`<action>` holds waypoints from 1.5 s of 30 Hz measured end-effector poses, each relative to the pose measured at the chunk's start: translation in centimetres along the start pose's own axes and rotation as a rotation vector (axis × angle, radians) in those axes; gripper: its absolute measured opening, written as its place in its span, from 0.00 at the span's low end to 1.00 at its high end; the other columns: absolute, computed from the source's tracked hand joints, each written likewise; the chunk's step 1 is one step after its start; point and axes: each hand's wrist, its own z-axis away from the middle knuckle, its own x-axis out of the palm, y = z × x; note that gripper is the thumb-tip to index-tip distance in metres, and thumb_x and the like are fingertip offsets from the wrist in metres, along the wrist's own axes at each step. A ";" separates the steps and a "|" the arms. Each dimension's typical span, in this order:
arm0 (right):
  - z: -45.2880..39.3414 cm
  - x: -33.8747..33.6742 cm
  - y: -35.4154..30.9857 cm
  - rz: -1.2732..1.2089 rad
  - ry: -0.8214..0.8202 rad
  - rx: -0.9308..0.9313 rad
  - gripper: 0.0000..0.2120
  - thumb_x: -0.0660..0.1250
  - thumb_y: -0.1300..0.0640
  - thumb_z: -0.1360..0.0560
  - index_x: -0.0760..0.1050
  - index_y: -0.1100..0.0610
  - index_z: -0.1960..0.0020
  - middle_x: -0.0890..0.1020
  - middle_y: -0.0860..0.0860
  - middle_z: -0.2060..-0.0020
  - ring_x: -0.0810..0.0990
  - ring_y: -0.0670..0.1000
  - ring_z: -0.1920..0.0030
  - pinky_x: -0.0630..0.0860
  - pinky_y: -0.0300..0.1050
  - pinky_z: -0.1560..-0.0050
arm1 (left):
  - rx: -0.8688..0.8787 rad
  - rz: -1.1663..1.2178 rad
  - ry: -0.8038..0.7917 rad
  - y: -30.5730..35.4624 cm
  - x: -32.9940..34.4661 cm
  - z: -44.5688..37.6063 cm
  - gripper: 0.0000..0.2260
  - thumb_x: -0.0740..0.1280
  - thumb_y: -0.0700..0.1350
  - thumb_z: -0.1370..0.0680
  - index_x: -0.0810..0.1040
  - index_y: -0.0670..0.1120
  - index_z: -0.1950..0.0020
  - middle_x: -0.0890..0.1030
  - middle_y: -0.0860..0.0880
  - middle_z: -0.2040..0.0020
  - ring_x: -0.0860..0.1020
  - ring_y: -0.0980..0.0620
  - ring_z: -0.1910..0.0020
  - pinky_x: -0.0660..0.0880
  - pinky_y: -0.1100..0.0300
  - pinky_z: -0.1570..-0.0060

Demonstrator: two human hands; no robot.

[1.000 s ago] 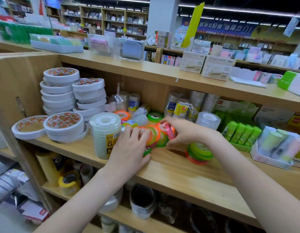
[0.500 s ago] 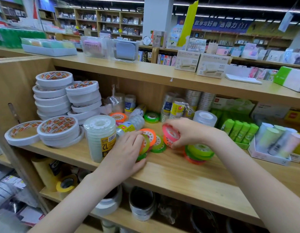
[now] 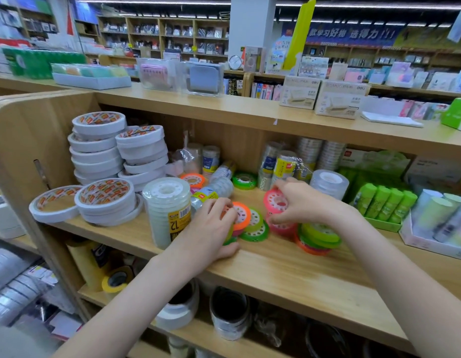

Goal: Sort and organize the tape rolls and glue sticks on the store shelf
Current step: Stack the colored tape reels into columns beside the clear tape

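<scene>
Hands on rolls near shelf edge

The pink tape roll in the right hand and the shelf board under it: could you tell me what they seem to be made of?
Pink tape roll: likely glossy plastic film on a moulded plastic core, judging by the neon sheen and the ring of punched holes. Shelf board: pale wood or wood-look laminate, matt, with visible straight grain lines; which of the two cannot be told.
</scene>
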 end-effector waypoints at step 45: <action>8.7 3.0 3.1 -0.190 0.412 0.120 0.35 0.74 0.53 0.33 0.61 0.48 0.31 0.61 0.47 0.42 0.71 0.52 0.40 0.70 0.44 0.41 | 0.004 0.279 -0.386 2.1 -0.2 -5.1 0.33 0.68 0.59 0.28 0.58 0.59 0.27 0.67 0.47 0.33 0.66 0.41 0.36 0.65 0.47 0.36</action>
